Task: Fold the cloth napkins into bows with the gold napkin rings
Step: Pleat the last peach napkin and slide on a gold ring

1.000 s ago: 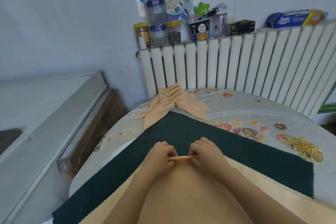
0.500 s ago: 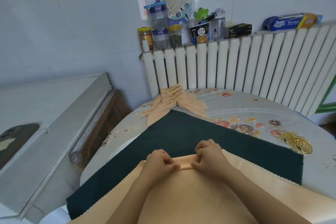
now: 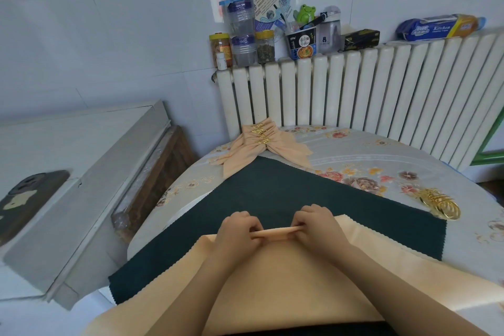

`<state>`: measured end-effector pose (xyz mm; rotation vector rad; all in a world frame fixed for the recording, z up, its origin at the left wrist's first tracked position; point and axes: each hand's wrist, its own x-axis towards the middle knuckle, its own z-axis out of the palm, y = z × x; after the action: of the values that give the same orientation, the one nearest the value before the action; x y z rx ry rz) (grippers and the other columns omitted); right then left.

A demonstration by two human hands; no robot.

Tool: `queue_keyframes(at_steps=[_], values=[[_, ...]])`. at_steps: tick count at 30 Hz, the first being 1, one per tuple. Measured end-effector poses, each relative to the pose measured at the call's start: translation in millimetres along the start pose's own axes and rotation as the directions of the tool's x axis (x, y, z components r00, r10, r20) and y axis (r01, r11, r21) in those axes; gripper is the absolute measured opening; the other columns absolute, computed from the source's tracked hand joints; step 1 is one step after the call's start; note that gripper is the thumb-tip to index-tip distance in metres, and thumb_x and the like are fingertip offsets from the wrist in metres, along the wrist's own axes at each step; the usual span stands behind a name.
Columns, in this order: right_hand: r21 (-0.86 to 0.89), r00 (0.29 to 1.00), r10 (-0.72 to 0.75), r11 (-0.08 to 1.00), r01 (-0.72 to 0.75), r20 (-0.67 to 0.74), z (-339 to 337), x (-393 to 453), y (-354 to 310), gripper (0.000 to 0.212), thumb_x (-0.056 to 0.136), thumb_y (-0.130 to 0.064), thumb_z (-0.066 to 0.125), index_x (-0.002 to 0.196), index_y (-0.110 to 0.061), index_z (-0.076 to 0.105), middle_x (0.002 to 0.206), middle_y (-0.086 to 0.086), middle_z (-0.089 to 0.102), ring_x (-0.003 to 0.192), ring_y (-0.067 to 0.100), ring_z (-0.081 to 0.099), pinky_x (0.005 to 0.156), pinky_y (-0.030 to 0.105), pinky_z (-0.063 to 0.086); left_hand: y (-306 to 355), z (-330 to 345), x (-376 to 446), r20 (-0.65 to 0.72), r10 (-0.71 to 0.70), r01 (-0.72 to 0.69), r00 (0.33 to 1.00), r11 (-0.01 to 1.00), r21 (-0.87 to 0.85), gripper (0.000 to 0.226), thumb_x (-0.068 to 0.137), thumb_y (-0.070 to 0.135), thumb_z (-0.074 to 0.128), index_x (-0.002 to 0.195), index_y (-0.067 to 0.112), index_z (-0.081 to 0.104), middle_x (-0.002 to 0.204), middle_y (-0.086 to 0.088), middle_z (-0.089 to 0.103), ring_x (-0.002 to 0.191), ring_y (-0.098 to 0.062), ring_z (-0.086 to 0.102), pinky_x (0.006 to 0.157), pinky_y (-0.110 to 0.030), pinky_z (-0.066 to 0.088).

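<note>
- While the head view looks down on the round table (image 3: 354, 161), the dark green cloth (image 3: 272, 199) spread on it serves as the landmark for everything else.
- On the near part of the green cloth lies a peach napkin (image 3: 286, 281), its far edge gathered into a narrow pleated ridge (image 3: 276, 233).
- The left hand (image 3: 238, 234) sits at the left end of that ridge, fingers curled and pinching the folded fabric.
- The right hand (image 3: 317, 226) sits at the ridge's right end, fingers likewise curled and pinching the fabric; the ridge is stretched between the two hands.
- Beyond the far corner of the green cloth lie the finished bows (image 3: 261, 144), peach napkins cinched with gold rings, their tails touching the cloth's far corner.
- To the right of the green cloth, just off its right edge, a cluster of loose gold napkin rings (image 3: 439, 203) rests on the flowered tablecloth.
- Behind the green cloth, past the bows, a white radiator (image 3: 354, 90) stands against the tiled wall, with jars (image 3: 240, 35), a noodle cup (image 3: 301, 45) and a blue package (image 3: 439, 28) on top.
- Left of the green cloth, off the table, stands a grey counter (image 3: 81, 166) with a dark phone (image 3: 27, 199) lying on it.
</note>
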<state>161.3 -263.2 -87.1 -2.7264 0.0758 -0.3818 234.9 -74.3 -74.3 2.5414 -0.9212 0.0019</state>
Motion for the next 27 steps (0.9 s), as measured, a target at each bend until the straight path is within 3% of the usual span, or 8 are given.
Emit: queue_keyframes(at_steps=[5, 10, 12, 14, 17, 19, 22, 27], values=[[0.074, 0.989, -0.023, 0.997, 0.012, 0.149, -8, -17, 6, 0.018, 0.082, -0.042, 0.067, 0.090, -0.026, 0.071, 0.078, -0.020, 0.048, 0.081, 0.004, 0.040, 0.066, 0.011, 0.028, -4, -5, -22, 0.098, -0.078, 0.096, 0.992, 0.975, -0.199, 0.008, 0.075, 0.027, 0.074, 0.082, 0.028, 0.071, 0.083, 0.012, 0.056, 0.081, -0.003, 0.050, 0.064, -0.009, 0.034], [0.141, 0.978, 0.043, 0.987, -0.073, 0.202, -15, -27, 3, 0.026, 0.091, -0.041, 0.055, 0.078, -0.024, 0.070, 0.084, -0.012, 0.054, 0.087, 0.006, 0.046, 0.067, 0.010, 0.029, -6, -13, -34, 0.247, -0.112, 0.173, 0.963, 0.954, -0.245, 0.012, 0.083, 0.041, 0.067, 0.075, 0.033, 0.069, 0.087, 0.011, 0.056, 0.079, -0.001, 0.052, 0.064, -0.013, 0.036], [0.137, 0.979, 0.091, 0.984, -0.117, 0.183, -15, -27, 1, 0.024, 0.090, -0.040, 0.058, 0.077, -0.023, 0.070, 0.085, -0.012, 0.053, 0.090, 0.008, 0.047, 0.070, 0.016, 0.031, -3, -11, -34, 0.224, -0.136, 0.184, 0.965, 0.961, -0.208, 0.021, 0.086, 0.043, 0.063, 0.075, 0.027, 0.070, 0.086, 0.010, 0.056, 0.079, -0.001, 0.052, 0.065, -0.016, 0.038], [0.066, 0.980, 0.123, 0.989, -0.135, 0.156, -12, -25, -2, 0.017, 0.085, -0.040, 0.064, 0.086, -0.024, 0.069, 0.095, -0.011, 0.053, 0.097, 0.010, 0.046, 0.079, 0.020, 0.033, 1, -7, -31, 0.171, -0.166, 0.194, 0.971, 0.967, -0.167, 0.014, 0.082, 0.041, 0.068, 0.076, 0.028, 0.069, 0.091, 0.009, 0.055, 0.088, -0.004, 0.050, 0.075, -0.020, 0.038], [0.019, 0.967, 0.184, 0.982, -0.190, 0.173, -9, -24, -7, 0.030, 0.082, -0.041, 0.066, 0.110, -0.032, 0.058, 0.116, -0.011, 0.052, 0.113, 0.014, 0.043, 0.095, 0.028, 0.032, 6, -2, -25, 0.155, -0.190, 0.188, 0.970, 0.982, 0.028, 0.028, 0.076, 0.043, 0.071, 0.100, 0.031, 0.063, 0.109, 0.011, 0.050, 0.109, -0.009, 0.041, 0.087, -0.025, 0.026], [-0.034, 0.961, 0.189, 0.982, -0.186, 0.203, -10, -23, -7, 0.037, 0.085, -0.043, 0.063, 0.119, -0.033, 0.055, 0.119, -0.010, 0.052, 0.116, 0.014, 0.041, 0.099, 0.031, 0.027, 6, -3, -23, 0.177, -0.202, 0.201, 0.963, 0.979, 0.024, 0.042, 0.076, 0.043, 0.072, 0.113, 0.033, 0.055, 0.106, 0.013, 0.050, 0.109, -0.009, 0.043, 0.087, -0.026, 0.023], [-0.066, 0.983, 0.112, 0.992, -0.103, 0.147, -12, -25, -9, 0.022, 0.086, -0.041, 0.061, 0.105, -0.030, 0.064, 0.100, -0.011, 0.051, 0.105, 0.011, 0.043, 0.090, 0.026, 0.026, 7, -4, -25, 0.155, -0.141, 0.141, 0.978, 0.990, 0.013, 0.031, 0.078, 0.041, 0.070, 0.105, 0.031, 0.061, 0.099, 0.014, 0.055, 0.104, -0.007, 0.047, 0.084, -0.025, 0.019], [0.061, 1.000, -0.014, 0.998, 0.013, 0.011, -16, -44, -9, 0.008, 0.082, -0.026, 0.067, 0.086, -0.020, 0.067, 0.085, -0.012, 0.051, 0.087, 0.009, 0.047, 0.074, 0.019, 0.031, 11, -2, -42, -0.027, 0.026, -0.024, 0.999, 0.998, 0.059, 0.010, 0.080, 0.032, 0.066, 0.085, 0.023, 0.068, 0.087, 0.015, 0.050, 0.093, -0.008, 0.049, 0.077, -0.023, 0.024]])
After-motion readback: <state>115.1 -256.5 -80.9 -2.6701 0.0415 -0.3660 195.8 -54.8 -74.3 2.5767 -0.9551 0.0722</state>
